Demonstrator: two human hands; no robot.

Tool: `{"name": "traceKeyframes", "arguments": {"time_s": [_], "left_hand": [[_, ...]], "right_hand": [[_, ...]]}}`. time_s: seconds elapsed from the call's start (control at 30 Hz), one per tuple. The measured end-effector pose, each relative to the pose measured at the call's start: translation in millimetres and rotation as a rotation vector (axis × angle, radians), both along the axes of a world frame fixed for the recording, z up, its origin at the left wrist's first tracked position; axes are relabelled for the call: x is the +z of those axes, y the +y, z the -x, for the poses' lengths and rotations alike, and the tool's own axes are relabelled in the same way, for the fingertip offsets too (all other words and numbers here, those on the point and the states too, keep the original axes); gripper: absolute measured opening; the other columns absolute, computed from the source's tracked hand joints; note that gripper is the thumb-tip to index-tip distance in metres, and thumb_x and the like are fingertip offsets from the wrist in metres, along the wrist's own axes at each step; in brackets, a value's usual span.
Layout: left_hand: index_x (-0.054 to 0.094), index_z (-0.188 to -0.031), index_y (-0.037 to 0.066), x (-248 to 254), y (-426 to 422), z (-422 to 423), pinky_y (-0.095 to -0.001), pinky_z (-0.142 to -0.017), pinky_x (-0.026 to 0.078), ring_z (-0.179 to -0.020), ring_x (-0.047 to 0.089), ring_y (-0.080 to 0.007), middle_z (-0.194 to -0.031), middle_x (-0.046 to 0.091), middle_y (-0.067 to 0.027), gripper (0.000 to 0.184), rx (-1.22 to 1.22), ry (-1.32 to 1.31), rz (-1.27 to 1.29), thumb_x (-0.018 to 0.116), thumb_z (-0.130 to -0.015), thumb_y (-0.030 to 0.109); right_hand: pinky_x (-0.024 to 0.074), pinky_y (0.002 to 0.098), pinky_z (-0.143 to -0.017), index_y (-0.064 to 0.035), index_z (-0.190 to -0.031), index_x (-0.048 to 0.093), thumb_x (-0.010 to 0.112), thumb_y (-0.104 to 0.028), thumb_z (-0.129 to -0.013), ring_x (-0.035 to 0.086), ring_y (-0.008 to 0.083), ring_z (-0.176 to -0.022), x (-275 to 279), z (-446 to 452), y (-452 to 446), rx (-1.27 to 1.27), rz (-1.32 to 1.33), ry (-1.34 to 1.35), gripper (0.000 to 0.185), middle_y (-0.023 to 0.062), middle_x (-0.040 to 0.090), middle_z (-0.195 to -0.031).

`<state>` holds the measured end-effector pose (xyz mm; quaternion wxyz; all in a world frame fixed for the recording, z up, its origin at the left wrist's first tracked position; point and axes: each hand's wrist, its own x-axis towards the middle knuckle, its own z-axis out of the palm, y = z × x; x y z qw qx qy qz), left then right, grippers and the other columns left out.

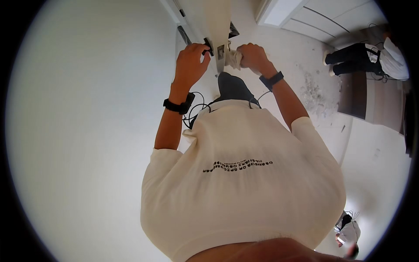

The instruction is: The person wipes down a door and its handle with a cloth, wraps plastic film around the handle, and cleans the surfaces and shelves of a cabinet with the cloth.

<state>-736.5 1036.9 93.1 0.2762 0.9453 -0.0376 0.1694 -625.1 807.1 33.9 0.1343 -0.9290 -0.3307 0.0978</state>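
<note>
A: What is seen nearest?

B: A pale shirt with printed lettering is seen first; past it, dark straps are worn on both wrists.

A: And the hands?

B: The left hand is placed at a black handle, its fingers bent and a gap left beside the thumb; how firmly the handle is gripped cannot be told. By the right hand, a pale cloth is held, pinched narrow between the fingers.

A: Why is it held so?

B: It is presumably bunched so that it fits within the fingertips. It is placed just beside the door, across the edge from the left hand; whether the door is touched by it cannot be made out.

A: Why is the door met edge-on?

B: Both faces can be reached that way. A small plate is set in the edge, and by a hand at the handle, swinging could be checked.

A: Farther off?

B: A stained floor is seen, and beyond it a person in dark trousers.
</note>
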Motion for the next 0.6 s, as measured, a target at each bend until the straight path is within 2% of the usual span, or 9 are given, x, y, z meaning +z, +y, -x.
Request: {"name": "traceKeyframes", "arguments": {"time_s": [0.07, 0.17, 0.2, 0.3, 0.33, 0.43, 0.47, 0.57, 0.6], "left_hand": [[0.068, -0.097, 0.007, -2.8, -4.2, -11.8, -0.0330, -0.074, 0.052, -0.083, 0.066, -0.0232, -0.091, 0.070, -0.0090, 0.014, 0.012, 0.035, 0.165, 0.068, -0.087, 0.016], [0.066, -0.093, 0.007, -6.6, -9.5, -14.9, -0.0333, -0.073, 0.053, -0.079, 0.067, -0.0209, -0.087, 0.070, -0.0060, 0.017, -0.025, 0.340, 0.361, 0.071, -0.085, 0.021], [0.066, -0.102, 0.007, -23.8, -3.8, -12.1, -0.0332, -0.076, 0.052, -0.084, 0.067, -0.0176, -0.093, 0.070, -0.0062, 0.028, -0.083, 0.468, 0.382, 0.073, -0.088, 0.030], [0.062, -0.116, 0.008, -41.5, 0.5, 0.1, -0.0334, -0.077, 0.053, -0.086, 0.068, -0.0197, -0.097, 0.070, -0.0080, 0.043, -0.091, 0.703, 0.495, 0.075, -0.086, 0.037], [0.055, -0.129, 0.010, -44.0, 2.4, 5.4, -0.0331, -0.079, 0.053, -0.090, 0.068, -0.0215, -0.104, 0.069, -0.0111, 0.060, -0.090, 0.839, 0.489, 0.077, -0.083, 0.042], [0.048, -0.135, 0.007, -55.5, 4.1, 20.5, -0.0372, -0.081, 0.054, -0.091, 0.069, -0.0261, -0.103, 0.071, -0.0149, 0.076, -0.164, 1.003, 0.458, 0.079, -0.079, 0.047], [0.052, -0.132, 0.003, -88.0, 6.1, 22.9, -0.0371, -0.085, 0.053, -0.092, 0.069, -0.0269, -0.109, 0.070, -0.0159, 0.068, -0.250, 0.843, 0.554, 0.076, -0.082, 0.042], [0.056, -0.128, 0.004, -90.8, 14.0, 21.6, -0.0363, -0.087, 0.053, -0.096, 0.068, -0.0258, -0.112, 0.069, -0.0143, 0.052, -0.123, 0.793, 0.704, 0.072, -0.086, 0.029], [0.061, -0.119, 0.005, -121.5, 20.3, 27.3, -0.0342, -0.086, 0.053, -0.097, 0.067, -0.0216, -0.106, 0.069, -0.0107, 0.035, -0.126, 0.455, 0.593, 0.069, -0.087, 0.019]], "right_hand": [[0.0555, 0.0392, -0.069, -0.0168, -0.097, 0.071, 0.072, -0.024, -0.071, 0.070, 0.0310, -0.076, -25.4, -6.8, -12.1, -0.017, -0.042, 0.018, 0.027, 0.0096, 0.072, -0.082], [0.0555, 0.0394, -0.070, -0.0171, -0.101, 0.070, 0.071, -0.027, -0.074, 0.069, 0.0316, -0.076, -2.3, -12.3, -13.5, -0.073, -0.187, 0.170, 0.029, 0.0094, 0.072, -0.083], [0.0548, 0.0391, -0.069, -0.0150, -0.103, 0.067, 0.071, -0.023, -0.074, 0.069, 0.0319, -0.076, 4.1, -7.7, -12.2, -0.080, -0.273, 0.209, 0.030, 0.0104, 0.072, -0.084], [0.0544, 0.0388, -0.070, -0.0124, -0.109, 0.063, 0.071, -0.017, -0.077, 0.069, 0.0324, -0.077, 33.7, 10.4, -3.9, 0.002, -0.476, 0.248, 0.034, 0.0118, 0.071, -0.085], [0.0544, 0.0389, -0.071, -0.0117, -0.112, 0.061, 0.071, -0.016, -0.077, 0.069, 0.0331, -0.078, 46.2, 20.0, 1.8, -0.006, -0.516, 0.292, 0.036, 0.0127, 0.071, -0.086], [0.0543, 0.0393, -0.074, -0.0103, -0.118, 0.055, 0.070, -0.013, -0.079, 0.069, 0.0354, -0.082, 74.2, 47.6, 21.0, 0.007, -0.616, 0.437, 0.042, 0.0156, 0.071, -0.089], [0.0543, 0.0394, -0.075, -0.0103, -0.120, 0.054, 0.069, -0.014, -0.080, 0.069, 0.0362, -0.083, 76.7, 52.5, 27.9, 0.040, -0.636, 0.487, 0.042, 0.0165, 0.071, -0.091], [0.0541, 0.0417, -0.077, -0.0081, -0.122, 0.053, 0.068, -0.018, -0.082, 0.068, 0.0381, -0.087, 51.8, 56.6, 36.9, 0.129, -0.526, 0.626, 0.044, 0.0192, 0.070, -0.095], [0.0539, 0.0428, -0.078, -0.0070, -0.122, 0.053, 0.068, -0.020, -0.082, 0.068, 0.0386, -0.088, 36.3, 59.9, 37.7, 0.158, -0.459, 0.670, 0.044, 0.0200, 0.070, -0.097]]}}
